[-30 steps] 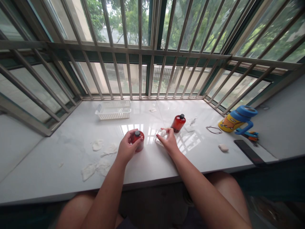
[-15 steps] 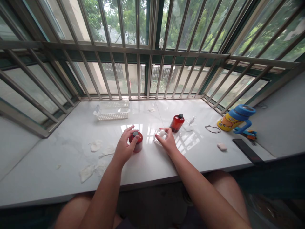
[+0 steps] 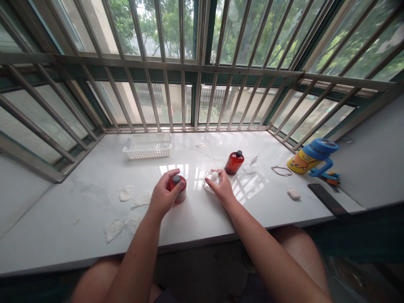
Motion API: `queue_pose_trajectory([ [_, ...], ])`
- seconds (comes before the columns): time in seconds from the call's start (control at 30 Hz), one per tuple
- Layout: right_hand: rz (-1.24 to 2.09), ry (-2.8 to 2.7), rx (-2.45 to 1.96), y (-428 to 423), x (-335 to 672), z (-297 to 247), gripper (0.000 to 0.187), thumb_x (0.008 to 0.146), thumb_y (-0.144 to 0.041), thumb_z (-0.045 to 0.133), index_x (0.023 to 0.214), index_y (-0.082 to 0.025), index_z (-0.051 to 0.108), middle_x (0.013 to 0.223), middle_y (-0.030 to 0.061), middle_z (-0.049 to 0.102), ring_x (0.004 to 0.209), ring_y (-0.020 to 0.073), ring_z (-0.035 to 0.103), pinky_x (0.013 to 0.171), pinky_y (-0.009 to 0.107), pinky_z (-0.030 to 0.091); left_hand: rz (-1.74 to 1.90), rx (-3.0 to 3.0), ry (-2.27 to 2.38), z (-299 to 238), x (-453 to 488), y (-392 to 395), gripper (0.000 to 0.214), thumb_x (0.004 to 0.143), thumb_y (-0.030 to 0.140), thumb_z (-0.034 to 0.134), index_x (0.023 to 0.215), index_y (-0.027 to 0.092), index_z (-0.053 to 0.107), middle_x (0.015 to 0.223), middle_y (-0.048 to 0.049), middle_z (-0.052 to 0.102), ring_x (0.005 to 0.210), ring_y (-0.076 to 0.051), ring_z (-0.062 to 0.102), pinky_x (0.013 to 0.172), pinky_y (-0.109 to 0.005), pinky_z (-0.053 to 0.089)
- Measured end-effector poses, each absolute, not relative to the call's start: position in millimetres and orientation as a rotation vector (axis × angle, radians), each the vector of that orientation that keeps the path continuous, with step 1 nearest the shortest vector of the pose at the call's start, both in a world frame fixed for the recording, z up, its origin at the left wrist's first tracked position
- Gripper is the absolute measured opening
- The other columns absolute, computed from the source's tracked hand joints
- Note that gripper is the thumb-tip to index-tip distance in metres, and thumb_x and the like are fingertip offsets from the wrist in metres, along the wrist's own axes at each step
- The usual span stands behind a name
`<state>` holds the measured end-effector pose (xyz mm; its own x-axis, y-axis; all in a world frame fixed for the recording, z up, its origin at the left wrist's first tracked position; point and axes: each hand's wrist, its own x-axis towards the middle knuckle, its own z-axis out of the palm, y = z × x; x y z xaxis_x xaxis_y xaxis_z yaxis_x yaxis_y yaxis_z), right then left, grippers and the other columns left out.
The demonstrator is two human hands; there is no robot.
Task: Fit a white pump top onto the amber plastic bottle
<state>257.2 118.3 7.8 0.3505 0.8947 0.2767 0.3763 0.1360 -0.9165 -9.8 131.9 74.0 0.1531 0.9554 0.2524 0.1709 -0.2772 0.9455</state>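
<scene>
Head view: on the white counter (image 3: 78,179), the perforated basket (image 3: 151,152) serves as landmark, and all the bottles stand outside it. Toward the person and slightly right of it, the left hand (image 3: 161,195) curls round the near red bottle (image 3: 181,196), its grip as wide as the bottle. Farther right of it, the right hand (image 3: 224,187) pinches a small clear container (image 3: 214,175) narrowly. Well to the basket's right is the far red bottle (image 3: 234,163), unheld, and beyond that a second clear container (image 3: 250,168). Crumpled white scraps (image 3: 115,230) lie on its near side. Both red bottles are capped. The handling looks partway, two items in hand, two untouched; how much remains I cannot tell.
</scene>
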Motion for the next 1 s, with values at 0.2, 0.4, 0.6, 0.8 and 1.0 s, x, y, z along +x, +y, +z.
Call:
queue_pose_trajectory([
  [0.2, 0.559, -1.194, -1.460, 120.7, 258.3, 0.4, 0.062, 0.079, -0.058, 0.085, 0.120, -0.028, 0.051, 0.136, 0.0114, 0.069, 0.127, 0.0333, 0.066, 0.110, 0.052, 0.051, 1.269, 1.506, 1.042, 66.9, -5.3, 132.9, 0.035, 0.088, 0.045, 0.082, 0.110, 0.024, 0.066, 0.139, -0.0130, 0.071, 0.130, -0.032, 0.067, 0.113, -0.053, 0.053],
  [0.4, 0.578, -1.175, -1.448, 120.2, 258.1, -0.9, 0.056, 0.078, -0.057, 0.085, 0.106, -0.029, 0.045, 0.136, 0.0117, 0.070, 0.128, 0.0335, 0.066, 0.110, 0.053, 0.050, 1.337, 1.391, 1.007, 62.9, -2.3, 134.4, 0.056, 0.082, 0.042, 0.089, 0.126, 0.026, 0.058, 0.134, -0.0118, 0.072, 0.127, -0.029, 0.070, 0.112, -0.051, 0.054],
  [0.6, 0.563, -1.231, -1.445, 117.6, 256.8, 7.6, 0.058, 0.081, -0.057, 0.083, 0.125, -0.029, 0.056, 0.136, 0.0091, 0.070, 0.123, 0.0324, 0.068, 0.108, 0.050, 0.051, 1.273, 1.523, 1.111, 64.9, -3.0, 132.0, 0.040, 0.088, 0.049, 0.081, 0.118, 0.025, 0.071, 0.136, -0.0111, 0.072, 0.127, -0.031, 0.069, 0.112, -0.050, 0.053],
  [0.8, 0.587, -1.175, -1.444, 117.7, 256.2, 5.7, 0.055, 0.079, -0.056, 0.085, 0.111, -0.029, 0.050, 0.137, 0.0107, 0.070, 0.121, 0.0335, 0.068, 0.106, 0.052, 0.053, 1.383, 1.405, 1.016, 60.9, 2.7, 132.4, 0.045, 0.085, 0.044, 0.086, 0.113, 0.026, 0.056, 0.131, -0.0111, 0.073, 0.123, -0.028, 0.071, 0.108, -0.050, 0.056],
  [1.0, 0.607, -1.170, -1.446, 117.1, 255.4, 6.8, 0.055, 0.079, -0.056, 0.085, 0.112, -0.029, 0.050, 0.138, 0.0104, 0.070, 0.119, 0.0334, 0.070, 0.102, 0.052, 0.055, 1.280, 1.574, 1.135, 67.4, -1.3, 129.9, 0.041, 0.090, 0.047, 0.080, 0.125, 0.027, 0.070, 0.136, -0.0095, 0.072, 0.130, -0.030, 0.068, 0.117, -0.050, 0.049],
])
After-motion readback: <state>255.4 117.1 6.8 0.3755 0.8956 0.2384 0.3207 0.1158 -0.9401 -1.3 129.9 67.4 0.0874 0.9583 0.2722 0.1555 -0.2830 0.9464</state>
